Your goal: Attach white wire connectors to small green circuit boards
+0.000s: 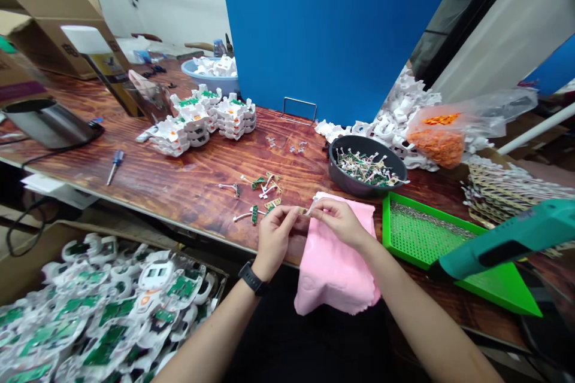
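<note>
Head view: a wooden table (179, 173) is seen from above, with two bare forearms reaching in from the bottom edge.
Left hand (273, 233): held just left of the pink cloth (336, 263), fingertips pinched shut on one end of a small part (305, 210); a dark watch is worn on the wrist.
Right hand (336, 218): held over the cloth's far edge, thumb and forefinger closed on the other end of the same part.
Small part: gripped in the air between both hands, above the cloth's left corner; it looks like a tiny board with a metal strip, though it is too small to be sure.
Loose parts (258, 191): scattered on the table left of the cloth, beyond the left hand.
Dark bowl (335, 176): set just behind the cloth, filled with similar pieces.
Green tray (417, 233): laid just right of the cloth, with a green tool (507, 239) resting over it.
Box of white housings (90, 311): placed below the table, well left of the cloth.
Risk: the part is held only by fingertips near the table's edge. If the grip is loosened, it could be dropped off the cloth, lost below, or its thin strip bent by pinching.
</note>
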The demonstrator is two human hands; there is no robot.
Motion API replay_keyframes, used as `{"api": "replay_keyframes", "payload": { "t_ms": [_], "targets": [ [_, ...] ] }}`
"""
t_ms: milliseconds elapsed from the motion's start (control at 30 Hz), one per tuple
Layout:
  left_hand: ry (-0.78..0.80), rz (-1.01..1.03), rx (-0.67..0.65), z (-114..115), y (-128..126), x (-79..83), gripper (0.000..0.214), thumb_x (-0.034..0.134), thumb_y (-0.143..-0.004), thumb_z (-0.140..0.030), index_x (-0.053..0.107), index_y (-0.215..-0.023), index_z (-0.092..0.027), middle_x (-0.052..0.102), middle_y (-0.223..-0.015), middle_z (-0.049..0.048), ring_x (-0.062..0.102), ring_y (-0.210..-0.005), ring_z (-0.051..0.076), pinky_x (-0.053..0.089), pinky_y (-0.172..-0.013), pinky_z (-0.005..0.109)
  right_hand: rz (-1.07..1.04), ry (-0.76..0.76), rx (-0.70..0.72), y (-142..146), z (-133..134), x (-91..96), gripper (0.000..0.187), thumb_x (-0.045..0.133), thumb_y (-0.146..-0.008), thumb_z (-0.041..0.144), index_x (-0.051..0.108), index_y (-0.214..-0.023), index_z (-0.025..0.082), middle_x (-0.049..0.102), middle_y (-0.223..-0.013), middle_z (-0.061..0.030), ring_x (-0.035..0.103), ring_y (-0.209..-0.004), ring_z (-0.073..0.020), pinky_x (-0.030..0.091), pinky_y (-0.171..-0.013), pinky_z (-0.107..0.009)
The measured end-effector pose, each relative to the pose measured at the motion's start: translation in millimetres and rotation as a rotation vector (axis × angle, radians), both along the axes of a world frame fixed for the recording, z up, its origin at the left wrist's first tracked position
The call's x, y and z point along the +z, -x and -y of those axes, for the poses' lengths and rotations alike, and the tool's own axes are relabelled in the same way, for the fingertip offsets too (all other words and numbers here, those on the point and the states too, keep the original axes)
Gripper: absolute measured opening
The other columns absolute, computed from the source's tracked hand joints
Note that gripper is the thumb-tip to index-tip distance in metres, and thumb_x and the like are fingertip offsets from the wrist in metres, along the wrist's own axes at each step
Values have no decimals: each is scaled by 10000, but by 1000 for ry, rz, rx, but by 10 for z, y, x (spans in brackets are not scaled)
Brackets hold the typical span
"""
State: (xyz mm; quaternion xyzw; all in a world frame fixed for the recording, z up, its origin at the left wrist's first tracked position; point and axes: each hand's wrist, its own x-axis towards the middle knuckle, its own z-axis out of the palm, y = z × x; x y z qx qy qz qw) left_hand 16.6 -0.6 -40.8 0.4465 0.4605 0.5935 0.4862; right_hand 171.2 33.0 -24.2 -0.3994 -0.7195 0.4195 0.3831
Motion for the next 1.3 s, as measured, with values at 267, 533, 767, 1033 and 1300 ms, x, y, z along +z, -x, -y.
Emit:
{"api": "replay_keyframes", "payload": {
  "t_ms": [267, 533, 767, 1033, 1300],
  "targets": [
    [-92, -245, -283, 89, 19, 86, 202, 591, -773, -344, 649, -787, -150, 630, -744, 36, 550, -644, 122, 427, -605, 235, 302, -406, -829, -382, -341, 372, 253, 541, -792, 328, 676, -899, 141, 656, -918, -119, 544, -888, -254, 392, -811, -409],
    [-100, -363, -413, 86, 39, 100, 243, 573, -776, -369, 643, -731, -141, 598, -679, 26, 523, -614, 121, 404, -575, 230, 744, -561, -501, 135, -294, 422, 284, 428, -829, 152, 660, -989, 184, 620, -1014, -111, 451, -974, -266, 297, -831, -410],
    [-89, -340, -460, 70, 47, 70, 245, 567, -778, -366, 640, -726, -138, 588, -669, 20, 511, -608, 116, 398, -573, 228, 644, -424, -325, 183, -315, 331, 212, 477, -851, 269, 667, -875, 177, 652, -910, -81, 502, -895, -224, 335, -797, -357],
    [-102, -383, -532, 99, 59, 128, 267, 574, -771, -360, 626, -647, -129, 557, -604, 8, 462, -551, 95, 356, -514, 215, 1007, -365, -106, 254, -339, 257, 157, 652, -743, 241, 649, -890, 187, 621, -934, -95, 508, -912, -233, 357, -742, -332],
    [-83, -369, -495, 70, 71, 89, 267, 572, -773, -370, 631, -676, -128, 556, -626, 16, 473, -571, 103, 371, -523, 216, 846, -542, -141, 108, -335, 378, 154, 520, -845, 245, 653, -909, 201, 602, -995, -86, 490, -979, -225, 358, -797, -344]
  ]
}}
